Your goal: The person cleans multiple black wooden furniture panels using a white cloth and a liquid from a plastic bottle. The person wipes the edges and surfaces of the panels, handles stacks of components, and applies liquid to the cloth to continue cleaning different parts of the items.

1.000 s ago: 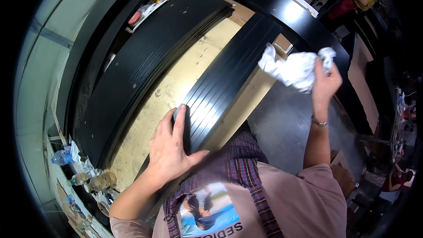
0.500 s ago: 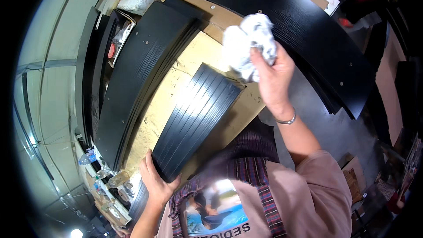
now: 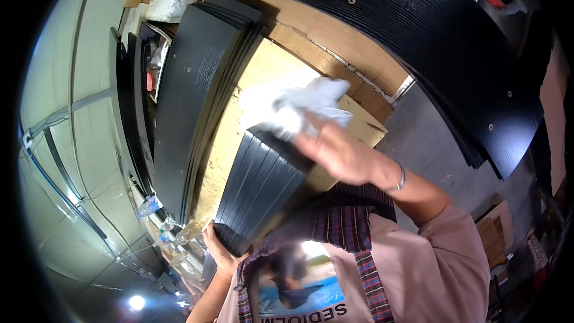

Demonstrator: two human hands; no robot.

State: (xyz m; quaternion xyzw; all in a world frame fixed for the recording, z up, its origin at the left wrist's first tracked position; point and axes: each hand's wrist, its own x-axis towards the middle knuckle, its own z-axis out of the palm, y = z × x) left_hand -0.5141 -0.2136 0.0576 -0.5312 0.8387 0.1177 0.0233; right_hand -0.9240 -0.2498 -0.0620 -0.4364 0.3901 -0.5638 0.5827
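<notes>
A stack of narrow black boards [image 3: 257,182] stands on edge on the pale wooden tabletop [image 3: 272,63], its long edges side by side. At the stack's near end, the fingers of my left hand [image 3: 222,257] are wrapped round the outer board's corner. My right hand [image 3: 338,149], blurred by motion, is closed on a crumpled white cloth [image 3: 299,104]. The cloth lies over the far end of the stack and seems to touch it. Its left part is smeared by motion and washed out by glare.
Left of the stack leans a pile of curved black panels [image 3: 194,78]. Another pile of large black panels [image 3: 412,30] reaches across the upper right, over cardboard [image 3: 359,42]. Plastic bottles [image 3: 190,232] stand at the lower left. Grey floor [image 3: 412,113] shows on the right.
My right hand has swept the white cloth left and nearer, from beyond the stack onto its far end. My left hand stays at the near end. The whole view has shifted slightly.
</notes>
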